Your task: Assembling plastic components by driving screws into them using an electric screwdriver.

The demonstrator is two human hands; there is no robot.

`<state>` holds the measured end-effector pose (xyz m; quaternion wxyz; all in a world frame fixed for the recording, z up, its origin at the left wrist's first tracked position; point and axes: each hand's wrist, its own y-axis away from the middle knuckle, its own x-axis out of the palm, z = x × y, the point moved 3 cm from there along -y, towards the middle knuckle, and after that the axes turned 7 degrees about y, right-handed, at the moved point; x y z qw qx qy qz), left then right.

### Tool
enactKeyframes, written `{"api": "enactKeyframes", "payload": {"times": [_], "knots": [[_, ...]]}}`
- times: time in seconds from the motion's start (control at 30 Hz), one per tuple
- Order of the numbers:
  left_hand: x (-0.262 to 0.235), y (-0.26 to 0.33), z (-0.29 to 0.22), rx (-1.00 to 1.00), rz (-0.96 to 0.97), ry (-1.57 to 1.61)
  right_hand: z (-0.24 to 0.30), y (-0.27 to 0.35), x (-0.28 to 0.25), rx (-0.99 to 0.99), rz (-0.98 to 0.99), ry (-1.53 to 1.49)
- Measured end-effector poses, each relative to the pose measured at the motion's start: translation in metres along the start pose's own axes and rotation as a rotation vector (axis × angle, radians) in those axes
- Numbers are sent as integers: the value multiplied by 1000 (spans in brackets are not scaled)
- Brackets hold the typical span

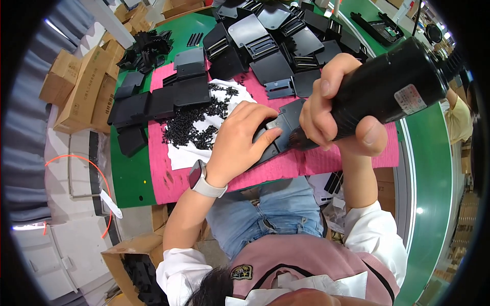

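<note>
My right hand [337, 109] is wrapped round a thick black electric screwdriver [393, 84], tilted with its tip down. That tip meets or hovers just over a black plate-like part [287, 118]; contact cannot be made out. Holding the part down on the pink foam mat [332, 162] is my left hand [237, 133], its thumb and fingers closed on the left end near a small metal piece. Left of that hand, a heap of small black screws [190, 125] lies on a white cloth [179, 159].
Stacked black plates with slotted brackets [260, 46] cover the back of the green table [125, 178]. More black parts [161, 102] lie at the left, and a pile of black clips [148, 48] sits behind them. Cardboard boxes [81, 92] stand beyond the left edge. An open carton [135, 250] holds black pieces.
</note>
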<state>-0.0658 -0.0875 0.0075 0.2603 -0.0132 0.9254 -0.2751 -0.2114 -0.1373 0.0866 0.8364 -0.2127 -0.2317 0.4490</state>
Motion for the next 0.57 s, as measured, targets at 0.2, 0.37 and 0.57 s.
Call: {"api": "enactKeyframes", "payload": {"times": [0.2,0.37,0.57], "knots": [[1,0,0,12,-1,-6,-7,1,15,51,-109,65],[1,2,2,15,-36,40,-10,0,19,154,-63,70],[2,2,2,15,-23,45,-13,2,17,109,-100,36]]}}
